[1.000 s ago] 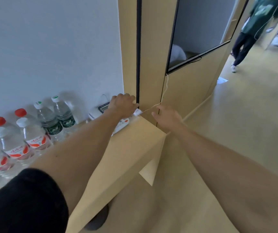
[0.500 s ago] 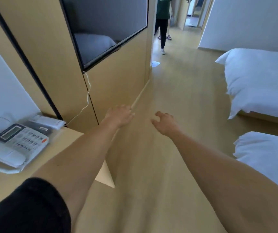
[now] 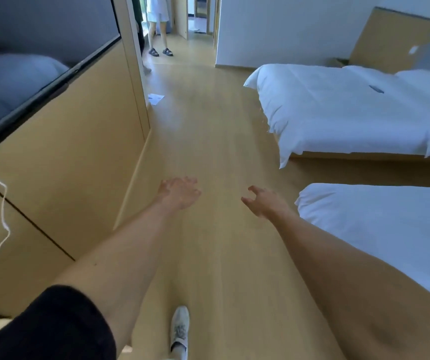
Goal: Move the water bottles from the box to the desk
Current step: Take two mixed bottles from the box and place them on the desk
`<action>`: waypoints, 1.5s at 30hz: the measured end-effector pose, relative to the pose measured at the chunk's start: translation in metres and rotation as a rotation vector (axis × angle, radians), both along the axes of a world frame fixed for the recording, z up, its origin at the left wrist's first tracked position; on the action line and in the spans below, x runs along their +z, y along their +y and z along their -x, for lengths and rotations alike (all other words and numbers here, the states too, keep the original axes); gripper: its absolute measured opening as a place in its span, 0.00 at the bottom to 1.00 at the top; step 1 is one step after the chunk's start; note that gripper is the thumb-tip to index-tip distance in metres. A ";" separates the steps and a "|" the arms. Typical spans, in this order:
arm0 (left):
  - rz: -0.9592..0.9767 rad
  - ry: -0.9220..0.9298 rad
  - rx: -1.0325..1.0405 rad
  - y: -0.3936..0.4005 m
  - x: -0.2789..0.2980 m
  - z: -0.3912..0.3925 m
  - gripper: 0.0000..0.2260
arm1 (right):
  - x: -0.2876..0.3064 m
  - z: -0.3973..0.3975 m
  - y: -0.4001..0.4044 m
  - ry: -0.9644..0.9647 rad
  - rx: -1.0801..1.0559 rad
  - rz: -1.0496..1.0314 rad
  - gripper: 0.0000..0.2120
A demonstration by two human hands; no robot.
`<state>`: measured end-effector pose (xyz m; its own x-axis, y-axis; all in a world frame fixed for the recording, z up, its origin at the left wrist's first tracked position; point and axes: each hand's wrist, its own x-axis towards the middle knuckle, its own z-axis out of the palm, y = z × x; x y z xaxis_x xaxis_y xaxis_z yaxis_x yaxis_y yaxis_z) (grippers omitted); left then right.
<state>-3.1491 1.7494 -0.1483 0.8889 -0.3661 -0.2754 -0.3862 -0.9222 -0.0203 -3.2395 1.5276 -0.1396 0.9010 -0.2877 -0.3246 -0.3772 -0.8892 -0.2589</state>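
two beds take up most of the right side: the far bed under its white duvet, and the near bed whose corner sits just beside the right arm. between them and the wood-panelled wall on the left runs a long strip of pale wooden floor, and that strip looks like the route for this step, which i judge to be a walk to the box for more bottles. neither the water bottles, the box nor the desk shows in this view, so where they sit cannot be told from here; the sensible thing is to find the box by eye before reaching.

a dark wall screen hangs on the panelling, with a white cable dangling below it, well clear of the arms. at the far doorway a person in sandals stands in the way out, so the walk should leave room there. a sheet of paper lies on the floor near the panel's end and could slip underfoot.

smaller still: the left hand is held out with fingers spread and nothing in it; the right hand is loosely curled, also carrying nothing. one white shoe is stepping forward below.
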 end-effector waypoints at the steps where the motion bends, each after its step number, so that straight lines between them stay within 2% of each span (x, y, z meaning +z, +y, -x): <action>1: -0.018 0.011 -0.018 -0.005 -0.002 -0.017 0.22 | 0.001 -0.014 -0.004 0.006 -0.016 0.000 0.28; 3: -0.050 0.048 -0.069 -0.012 -0.002 -0.051 0.22 | 0.004 -0.042 -0.008 0.025 -0.036 0.002 0.28; 12: 0.060 0.072 -0.023 -0.032 0.010 -0.197 0.22 | 0.015 -0.170 -0.021 0.038 -0.093 0.002 0.27; 20: 0.076 0.093 -0.022 -0.078 0.016 -0.286 0.22 | 0.012 -0.267 -0.054 0.036 -0.111 -0.025 0.28; 29: 0.055 0.088 0.042 -0.155 0.017 -0.418 0.23 | -0.014 -0.422 -0.129 0.040 -0.069 -0.072 0.28; 38: 0.091 0.108 0.082 -0.255 0.024 -0.553 0.22 | 0.000 -0.570 -0.229 0.028 -0.021 -0.083 0.29; 45: 0.115 0.115 0.125 -0.284 0.014 -0.654 0.23 | -0.006 -0.672 -0.267 0.065 0.013 -0.063 0.28</action>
<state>-2.4955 1.4653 -0.1342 0.8947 -0.2896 -0.3401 -0.2620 -0.9569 0.1257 -2.5675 1.2610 -0.1452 0.8809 -0.2531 -0.3999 -0.3834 -0.8770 -0.2896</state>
